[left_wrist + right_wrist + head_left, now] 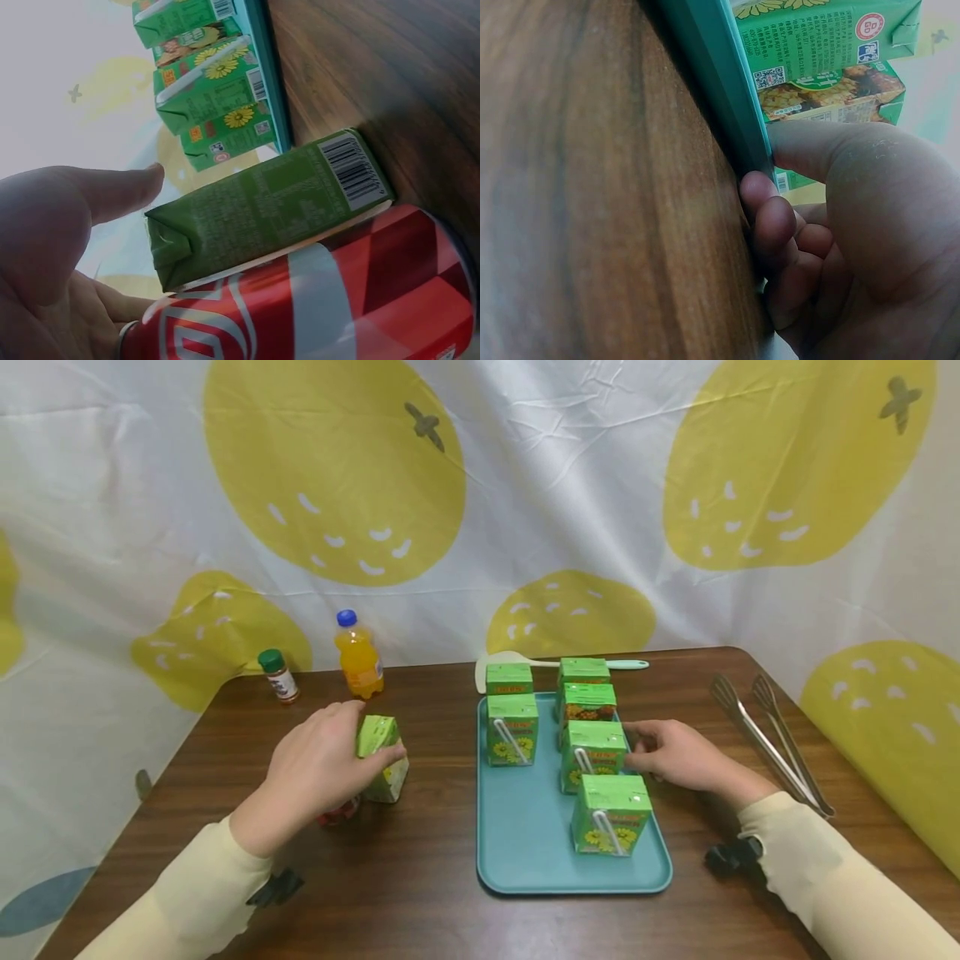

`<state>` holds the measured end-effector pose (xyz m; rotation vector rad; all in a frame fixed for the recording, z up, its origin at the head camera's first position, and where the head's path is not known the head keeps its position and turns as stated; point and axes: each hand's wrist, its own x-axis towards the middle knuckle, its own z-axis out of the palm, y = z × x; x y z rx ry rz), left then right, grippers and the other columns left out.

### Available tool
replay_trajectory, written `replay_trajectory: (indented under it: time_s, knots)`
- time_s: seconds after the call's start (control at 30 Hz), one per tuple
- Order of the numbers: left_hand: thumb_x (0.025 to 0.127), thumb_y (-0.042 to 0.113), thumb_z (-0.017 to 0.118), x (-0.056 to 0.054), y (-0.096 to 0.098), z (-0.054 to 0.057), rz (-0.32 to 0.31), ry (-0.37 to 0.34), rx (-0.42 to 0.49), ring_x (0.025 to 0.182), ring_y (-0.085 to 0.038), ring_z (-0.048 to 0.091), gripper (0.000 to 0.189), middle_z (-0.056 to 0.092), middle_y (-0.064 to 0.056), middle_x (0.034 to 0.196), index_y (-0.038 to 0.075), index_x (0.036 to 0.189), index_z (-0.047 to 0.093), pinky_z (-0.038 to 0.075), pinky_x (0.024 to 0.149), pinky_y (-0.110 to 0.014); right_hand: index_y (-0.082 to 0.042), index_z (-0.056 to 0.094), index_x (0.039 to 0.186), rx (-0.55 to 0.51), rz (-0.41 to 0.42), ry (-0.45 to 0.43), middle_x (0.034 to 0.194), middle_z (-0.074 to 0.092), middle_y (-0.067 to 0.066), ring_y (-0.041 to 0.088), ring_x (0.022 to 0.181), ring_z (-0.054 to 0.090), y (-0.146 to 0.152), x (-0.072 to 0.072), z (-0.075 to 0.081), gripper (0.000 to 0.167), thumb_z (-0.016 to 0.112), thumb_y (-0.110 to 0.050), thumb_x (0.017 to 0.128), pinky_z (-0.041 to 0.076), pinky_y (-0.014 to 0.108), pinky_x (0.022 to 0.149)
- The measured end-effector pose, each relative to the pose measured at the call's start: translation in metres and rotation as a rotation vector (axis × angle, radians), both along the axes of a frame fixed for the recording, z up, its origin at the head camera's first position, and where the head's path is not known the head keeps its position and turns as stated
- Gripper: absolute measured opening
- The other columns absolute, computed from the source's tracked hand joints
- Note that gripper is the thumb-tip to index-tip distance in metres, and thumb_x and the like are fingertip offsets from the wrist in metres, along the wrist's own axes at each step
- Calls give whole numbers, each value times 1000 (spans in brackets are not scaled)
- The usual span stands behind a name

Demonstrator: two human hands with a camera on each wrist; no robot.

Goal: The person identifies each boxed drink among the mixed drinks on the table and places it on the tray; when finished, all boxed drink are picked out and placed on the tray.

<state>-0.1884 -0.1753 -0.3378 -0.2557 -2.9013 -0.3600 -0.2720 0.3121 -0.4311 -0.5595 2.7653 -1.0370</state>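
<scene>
My left hand point(318, 764) reaches around a green drink carton point(391, 783) standing on the table left of the tray. In the left wrist view its thumb and fingers are spread, with a gap between the thumb and the carton point(262, 206). A red can point(397, 277) stands right beside that carton, mostly covered by the hand in the head view. With thumb and fingers, my right hand point(682, 756) pinches the right rim of a teal tray point(521, 852). Several green drink cartons point(611, 817) stand upright on this tray in two rows, some with white straws.
Metal tongs point(772, 743) lie at the right side of the table. Behind the tray lies a spatula point(504, 660) with a pale green handle. An orange drink bottle point(360, 662) and a green-capped spice jar point(279, 677) stand at the back left, before a lemon-print curtain point(525, 527).
</scene>
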Motion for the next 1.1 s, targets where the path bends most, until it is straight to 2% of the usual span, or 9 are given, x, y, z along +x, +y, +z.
replay_trajectory:
  time_s: [0.47, 0.77, 0.83, 1.1]
  knots:
    - [91, 70, 81, -2, -2, -9, 12, -21, -42, 59, -20, 54, 64, 58, -3, 72, 9, 90, 60, 42, 49, -37, 11, 55, 155, -10, 0, 2, 74, 65, -2, 14, 58, 56, 0, 0, 0, 71, 82, -20, 97, 44, 30, 54]
    - [91, 68, 83, -1, -3, -13, -17, 34, -87, 54, -20, 50, 63, 53, 2, 55, 11, 80, 57, 39, 49, -36, 12, 55, 155, -22, 10, 9, 74, 65, -2, 13, 57, 57, -1, 1, 2, 72, 83, -19, 96, 44, 30, 55]
    - [91, 67, 83, -1, -3, -13, -23, 37, -94, 55, -20, 50, 62, 51, 3, 52, 11, 79, 57, 41, 53, -37, 13, 55, 154, -23, 14, 9, 75, 65, -2, 13, 58, 57, -1, 1, 1, 72, 83, -18, 96, 44, 30, 55]
    - [94, 64, 81, -2, -3, -13, -28, 10, -105, 58, -18, 52, 60, 52, 4, 52, 11, 80, 57, 51, 86, -45, 13, 55, 154, -29, 19, 10, 75, 66, -2, 13, 58, 57, 0, 0, 0, 72, 83, -18, 96, 45, 30, 55]
